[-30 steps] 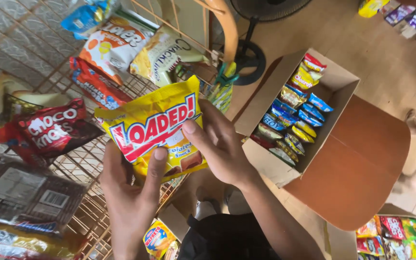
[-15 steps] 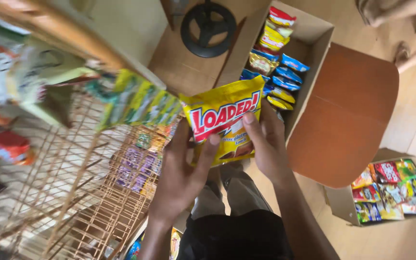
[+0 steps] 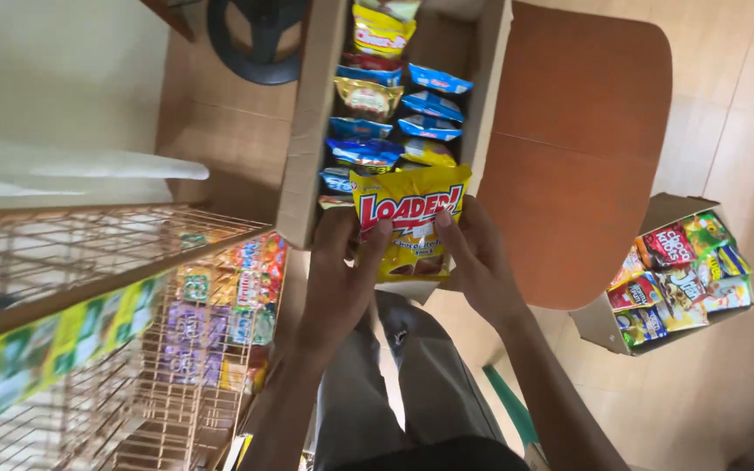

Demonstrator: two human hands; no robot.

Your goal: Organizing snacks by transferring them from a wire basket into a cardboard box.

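Note:
I hold a yellow snack packet (image 3: 412,218) with a red band between both hands, upright, over the near end of an open cardboard box (image 3: 303,131). My left hand (image 3: 342,270) grips its left edge with the thumb on the front. My right hand (image 3: 475,257) grips its right edge. The box is packed with several blue, yellow and red snack packets (image 3: 394,105) standing in rows.
A copper wire rack (image 3: 133,349) with hanging sachet strips stands at the left. The box rests on a brown round-edged table (image 3: 578,148). A second open carton (image 3: 674,275) of mixed snack packets sits on the floor at the right. A black fan base (image 3: 259,44) is above.
The view has swung from the wire rack to the box. Both hands have carried the yellow packet away from the rack to the near end of the box.

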